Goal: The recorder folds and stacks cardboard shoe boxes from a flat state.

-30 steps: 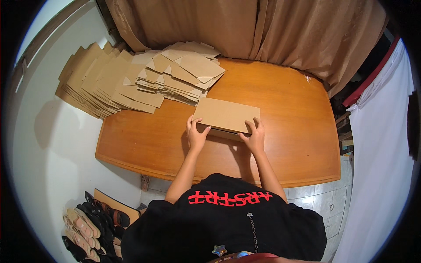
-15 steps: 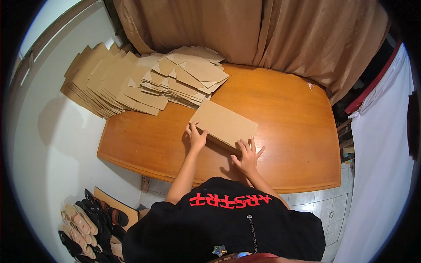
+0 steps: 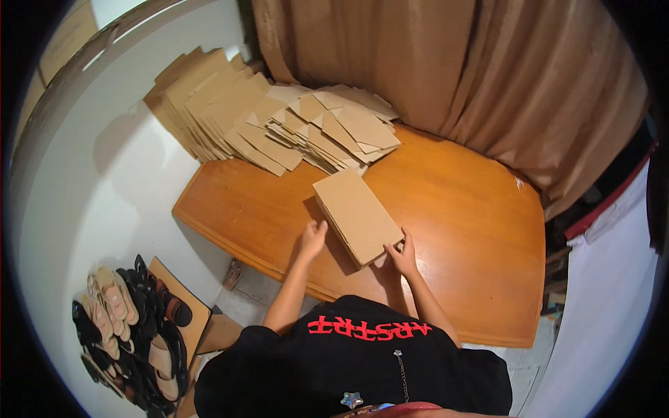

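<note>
A closed brown cardboard box [image 3: 359, 212] sits at an angle on the wooden table in front of me, one short end toward my right. My right hand [image 3: 403, 256] grips its near right corner, the thumb on the near end and the fingers around the right side. Just off the box's left long side is my left hand [image 3: 313, 241], with nothing in it; its fingers are loosely bent and slightly apart. A thin seam runs along the box's near left edge.
Flattened cardboard boxes [image 3: 334, 129] lie in overlapping stacks at the table's far left, close behind the box. The wooden table [image 3: 467, 244] ends at brown curtains [image 3: 446, 63]. Shoes and sandals [image 3: 132, 313] crowd the lower left; a white cloth [image 3: 599, 292] hangs at right.
The box has turned clockwise, its right end swinging toward me. My left hand has come off its left corner, while my right hand has closed on the near right corner. The view has shifted.
</note>
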The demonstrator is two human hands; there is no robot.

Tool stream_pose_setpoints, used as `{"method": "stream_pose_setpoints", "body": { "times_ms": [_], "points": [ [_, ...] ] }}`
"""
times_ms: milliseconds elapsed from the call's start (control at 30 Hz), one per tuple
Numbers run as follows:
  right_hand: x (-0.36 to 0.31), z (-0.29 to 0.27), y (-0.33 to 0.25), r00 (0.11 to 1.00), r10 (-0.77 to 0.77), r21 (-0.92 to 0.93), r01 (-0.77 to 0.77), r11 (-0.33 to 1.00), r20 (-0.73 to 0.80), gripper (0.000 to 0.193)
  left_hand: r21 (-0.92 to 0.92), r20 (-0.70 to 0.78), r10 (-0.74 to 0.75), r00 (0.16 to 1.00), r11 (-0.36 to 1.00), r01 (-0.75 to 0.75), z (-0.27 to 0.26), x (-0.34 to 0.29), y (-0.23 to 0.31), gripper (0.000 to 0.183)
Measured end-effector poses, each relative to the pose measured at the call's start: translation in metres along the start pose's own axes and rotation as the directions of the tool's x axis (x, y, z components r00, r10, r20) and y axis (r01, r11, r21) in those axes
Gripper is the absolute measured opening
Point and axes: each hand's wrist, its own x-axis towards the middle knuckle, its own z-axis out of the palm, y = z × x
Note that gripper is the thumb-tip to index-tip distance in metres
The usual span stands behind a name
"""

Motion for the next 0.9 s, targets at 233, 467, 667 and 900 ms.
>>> {"method": "stream_pose_setpoints", "body": {
  "times_ms": [233,467,667,900],
  "points": [
    [-0.006,0.025,0.004,0.947,0.115,0.067,-0.141,0.988,0.299,0.063,-0.039,0.276,-0.033,0.961,0.998,0.046,0.02,-0.061,-0.035,0.077],
    [-0.015,0.072,-0.037,0.926,-0.135,0.189,0.071,0.979,0.352,0.072,-0.292,0.05,0.032,0.998,0.956,-0.017,-0.016,-0.112,0.002,0.064],
    [0.023,0.118,-0.11,0.863,-0.419,0.385,0.297,0.873,0.283,0.085,-0.306,-0.337,0.28,0.899,0.87,-0.386,-0.078,-0.111,0.059,0.062],
    [0.129,0.157,-0.229,0.766,-0.643,0.47,0.561,0.682,0.02,0.1,-0.14,-0.307,0.526,0.793,0.799,-0.584,-0.179,-0.049,0.156,0.081]
  ]
}}
